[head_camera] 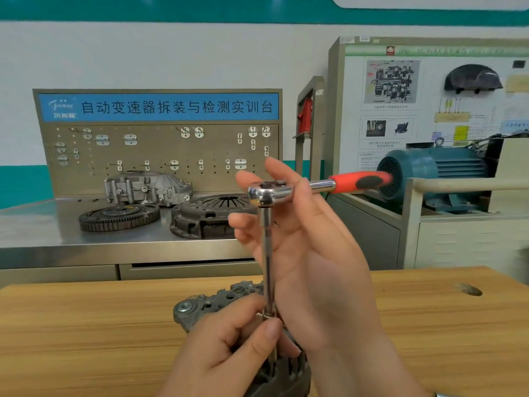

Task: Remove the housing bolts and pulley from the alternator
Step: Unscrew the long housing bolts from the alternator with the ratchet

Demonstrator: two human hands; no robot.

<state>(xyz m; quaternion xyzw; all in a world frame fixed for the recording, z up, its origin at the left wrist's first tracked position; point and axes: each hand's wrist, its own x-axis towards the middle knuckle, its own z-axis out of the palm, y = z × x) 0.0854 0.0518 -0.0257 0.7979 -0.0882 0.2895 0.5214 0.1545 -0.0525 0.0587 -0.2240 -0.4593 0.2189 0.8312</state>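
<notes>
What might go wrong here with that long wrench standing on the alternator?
1. The ratchet rides atop a long extension bar, and the right hand only steadies it with spread fingers; the bar may tilt and slip off.
2. The left hand pinches the bar's foot at the alternator; a slip might nip fingers.
3. No clamp shows; the alternator may twist on the wooden table.

Ahead of you, the blue banner (158, 106) along the top edge of the pegboard (160, 167) reads 自动变速器拆装与检测实训台 in dark characters. The white logo at its left end is too small to read. To your right, the display board (429, 116) carries a green header and captions, all too blurred to read.
</notes>
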